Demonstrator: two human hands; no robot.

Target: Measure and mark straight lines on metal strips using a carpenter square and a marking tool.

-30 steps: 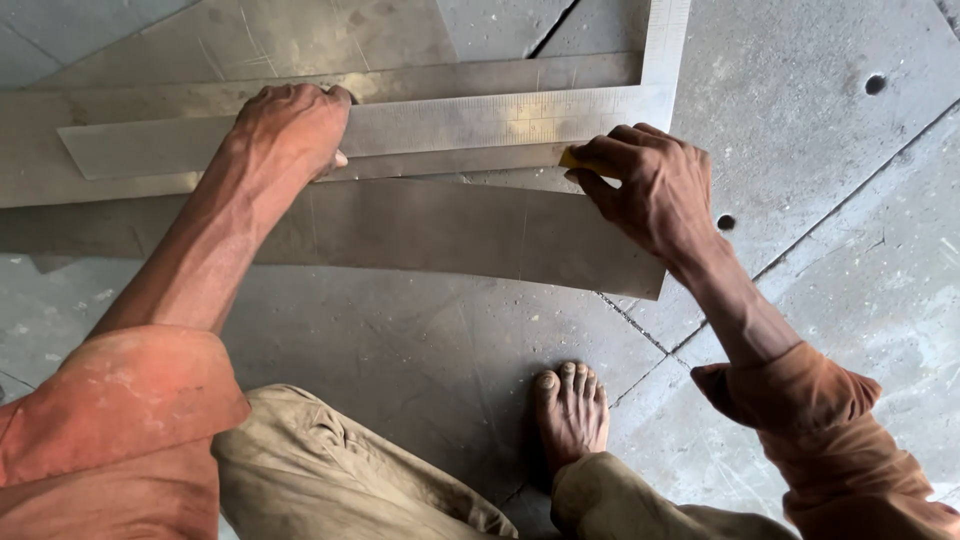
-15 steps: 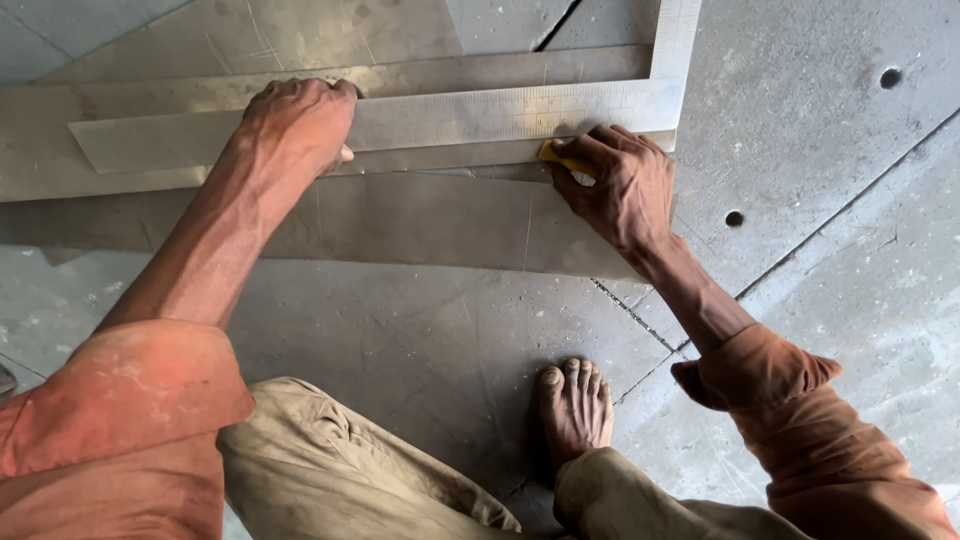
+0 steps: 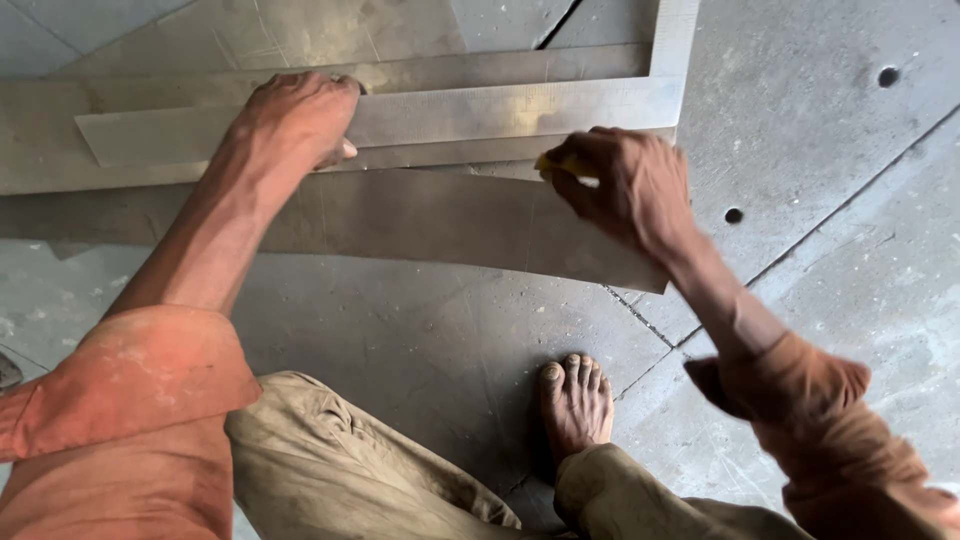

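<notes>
Grey concrete floor (image 3: 850,290) with 2 round holes (image 3: 733,215) — a bare foot (image 3: 575,405) rests on it.

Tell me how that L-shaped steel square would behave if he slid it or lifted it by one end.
The steel square looks flat and rigid, so it should lift without drooping. Its smooth face on sheet metal probably slides easily, which may be why the left hand presses it down. Being flat, it cannot roll or tip.
</notes>
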